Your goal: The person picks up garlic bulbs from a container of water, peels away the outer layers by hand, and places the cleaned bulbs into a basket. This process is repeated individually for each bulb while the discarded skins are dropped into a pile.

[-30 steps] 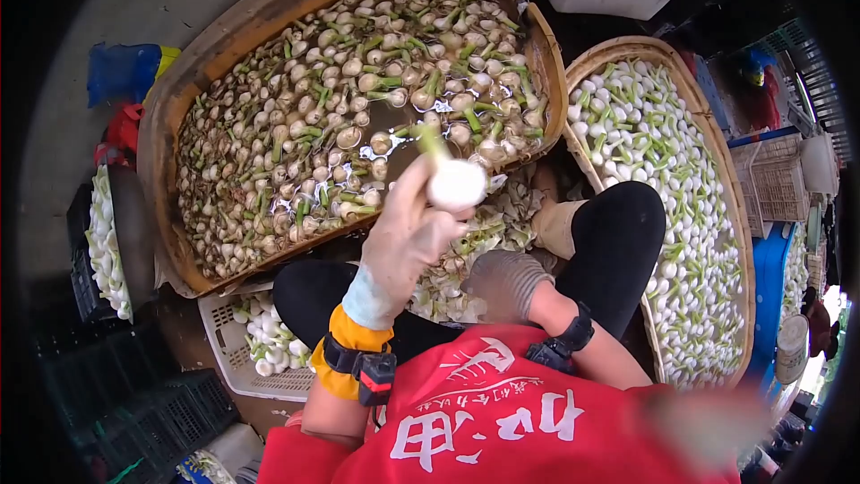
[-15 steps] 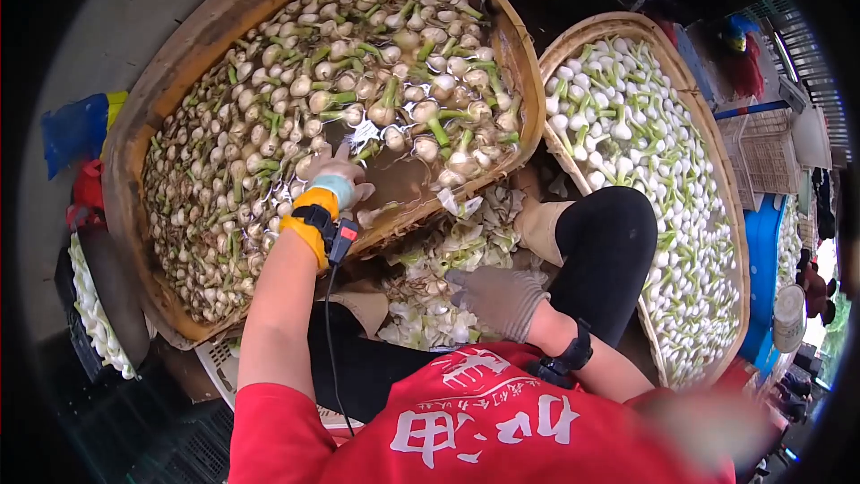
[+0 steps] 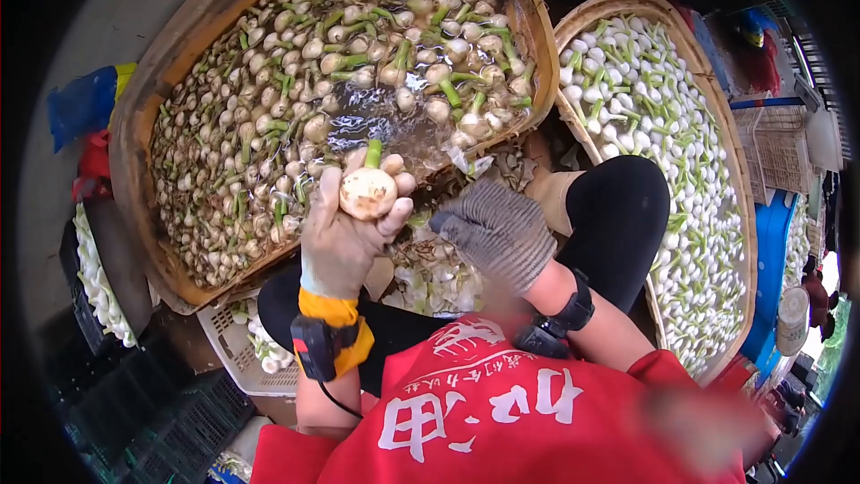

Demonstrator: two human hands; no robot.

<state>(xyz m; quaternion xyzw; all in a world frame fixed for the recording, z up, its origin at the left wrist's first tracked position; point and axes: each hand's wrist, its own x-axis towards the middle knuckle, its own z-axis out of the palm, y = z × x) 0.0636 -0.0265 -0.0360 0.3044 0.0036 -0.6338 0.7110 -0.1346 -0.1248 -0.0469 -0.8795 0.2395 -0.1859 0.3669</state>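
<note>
My left hand (image 3: 340, 246), in a pale glove, is closed around a fresh garlic bulb (image 3: 368, 194). The bulb has brown, dirty skin and a short green stem pointing away from me. Just to the right, my right hand (image 3: 503, 233) in a grey knitted glove is curled closed, apart from the bulb; whatever its fingers hold is hidden. Beyond both hands stands a large tan tub (image 3: 125, 161) of water, full of soiled garlic bulbs with green stems.
A second tub (image 3: 746, 242) at right holds cleaner white bulbs. Peeled skins (image 3: 439, 282) lie between my legs. A white plastic basket (image 3: 237, 367) with some bulbs sits at lower left. Blue containers (image 3: 769, 233) stand at far right.
My left hand has come back from the tub's water towards me, now with a garlic bulb in it. My right hand has risen slightly and turned towards it.
</note>
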